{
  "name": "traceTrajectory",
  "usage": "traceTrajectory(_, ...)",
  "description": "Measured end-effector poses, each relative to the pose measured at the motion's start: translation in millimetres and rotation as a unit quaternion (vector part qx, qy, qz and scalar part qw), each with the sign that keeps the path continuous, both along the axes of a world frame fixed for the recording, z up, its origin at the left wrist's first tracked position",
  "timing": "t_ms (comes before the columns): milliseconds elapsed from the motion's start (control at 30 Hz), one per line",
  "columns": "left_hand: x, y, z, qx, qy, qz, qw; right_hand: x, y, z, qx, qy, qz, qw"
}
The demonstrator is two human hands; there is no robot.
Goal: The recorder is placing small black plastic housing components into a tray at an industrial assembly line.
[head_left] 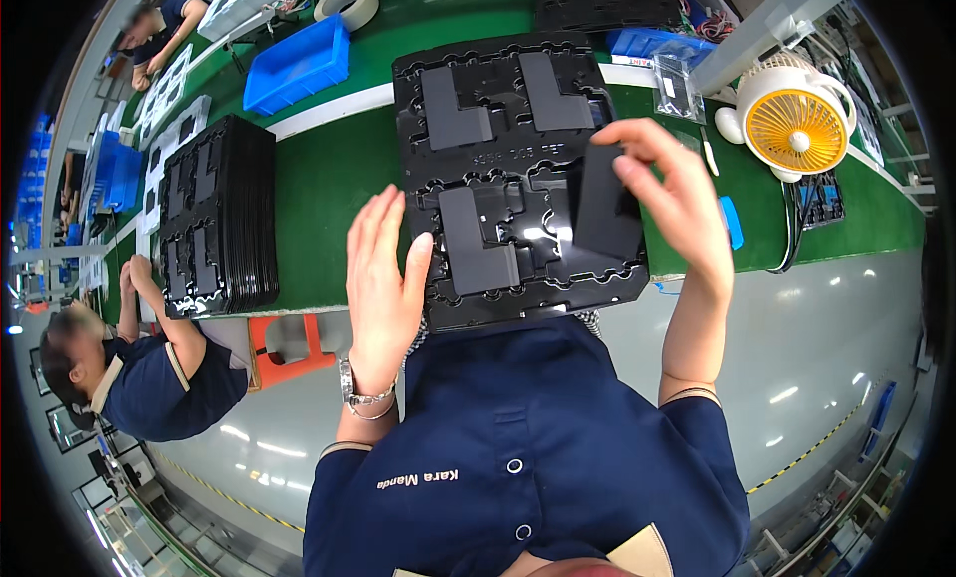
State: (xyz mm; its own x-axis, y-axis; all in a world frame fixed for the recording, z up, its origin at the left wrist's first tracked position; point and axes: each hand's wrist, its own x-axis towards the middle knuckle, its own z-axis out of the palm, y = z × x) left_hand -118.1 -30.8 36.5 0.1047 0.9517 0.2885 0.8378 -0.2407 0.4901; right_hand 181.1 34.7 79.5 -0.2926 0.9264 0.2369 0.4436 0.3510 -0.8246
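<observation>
In front of me on the green bench lies a glossy black plastic tray (518, 169) with moulded pockets. Flat L-shaped dark grey pieces sit in three of its pockets: one at the far left (453, 109), one at the far right (553, 94) and one at the near left (476, 243). My right hand (669, 184) pinches a similar dark flat piece (605, 209) between thumb and fingers, tilted over the near right pocket. My left hand (383, 268) rests along the tray's left edge, fingers stretched out and thumb apart, holding nothing.
A tall stack of black trays (224, 219) stands to the left. Behind it are a blue bin (299, 64) and a tape roll (346, 6). At right stand a white and yellow fan (797, 119) and a small bag (679, 89). Another person (149, 368) sits at left.
</observation>
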Motion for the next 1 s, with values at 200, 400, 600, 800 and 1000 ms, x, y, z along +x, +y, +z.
traceTrajectory(200, 7, -5, 1, -0.013, -0.036, 0.012, 0.999, -5, -12, -14, 0.115, -0.051, -0.058, 0.99)
traceTrajectory(400, 11, -7, 9, -0.034, -0.102, 0.013, 0.994, 5, -33, -20, 0.12, -0.046, -0.109, 0.986)
traceTrajectory(600, 14, -6, 9, -0.043, -0.203, 0.016, 0.978, 5, -46, -20, 0.126, -0.085, -0.122, 0.981)
traceTrajectory(800, 19, -17, 31, -0.165, -0.484, 0.014, 0.859, -10, -45, -25, 0.149, -0.051, -0.161, 0.974)
traceTrajectory(1000, -31, 4, 37, -0.171, -0.591, 0.013, 0.788, -14, -56, -12, 0.177, 0.011, -0.242, 0.954)
